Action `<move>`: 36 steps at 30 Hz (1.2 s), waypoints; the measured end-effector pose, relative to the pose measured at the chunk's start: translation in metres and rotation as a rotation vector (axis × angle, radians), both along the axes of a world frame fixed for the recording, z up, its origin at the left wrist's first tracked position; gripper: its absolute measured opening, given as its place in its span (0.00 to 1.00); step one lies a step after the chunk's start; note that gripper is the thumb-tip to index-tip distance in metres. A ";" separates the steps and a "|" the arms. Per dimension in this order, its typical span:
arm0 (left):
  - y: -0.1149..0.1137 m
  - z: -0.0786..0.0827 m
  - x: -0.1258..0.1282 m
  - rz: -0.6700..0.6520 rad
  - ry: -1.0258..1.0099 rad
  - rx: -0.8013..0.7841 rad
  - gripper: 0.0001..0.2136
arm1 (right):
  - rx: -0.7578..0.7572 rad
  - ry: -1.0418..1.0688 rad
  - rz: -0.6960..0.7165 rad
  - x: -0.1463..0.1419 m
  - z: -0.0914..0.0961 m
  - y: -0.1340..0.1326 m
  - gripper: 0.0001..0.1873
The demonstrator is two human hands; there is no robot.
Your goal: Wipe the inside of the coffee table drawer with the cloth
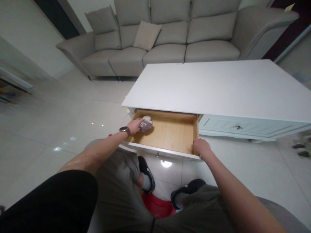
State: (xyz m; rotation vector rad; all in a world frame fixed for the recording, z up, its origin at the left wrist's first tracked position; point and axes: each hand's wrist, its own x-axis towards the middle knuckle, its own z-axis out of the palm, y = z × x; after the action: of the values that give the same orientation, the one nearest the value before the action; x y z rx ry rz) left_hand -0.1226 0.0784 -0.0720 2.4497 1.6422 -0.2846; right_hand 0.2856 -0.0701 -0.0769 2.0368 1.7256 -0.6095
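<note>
A white coffee table [218, 87] stands in front of me with its left drawer [170, 132] pulled out, showing a bare wooden bottom. My left hand [134, 125], with a watch on the wrist, is closed on a crumpled patterned cloth [146, 124] pressed into the drawer's far left corner. My right hand [201, 147] grips the drawer's front right corner, fingers curled over the edge.
A second drawer [239, 127] to the right is closed. A grey sofa [165, 38] with cushions stands behind the table. My knees and black shoes [147, 174] are below the drawer, over something red [157, 205] on the glossy tiled floor.
</note>
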 end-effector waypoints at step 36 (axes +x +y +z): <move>0.055 0.008 -0.021 0.136 0.207 -0.035 0.36 | 0.022 -0.018 0.012 0.005 -0.010 -0.004 0.22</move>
State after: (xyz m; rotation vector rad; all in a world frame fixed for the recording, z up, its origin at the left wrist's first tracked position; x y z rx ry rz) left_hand -0.1436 0.1335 -0.0642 2.3364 1.8579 -0.5584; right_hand 0.2905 -0.0737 -0.0869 2.0393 1.7401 -0.5690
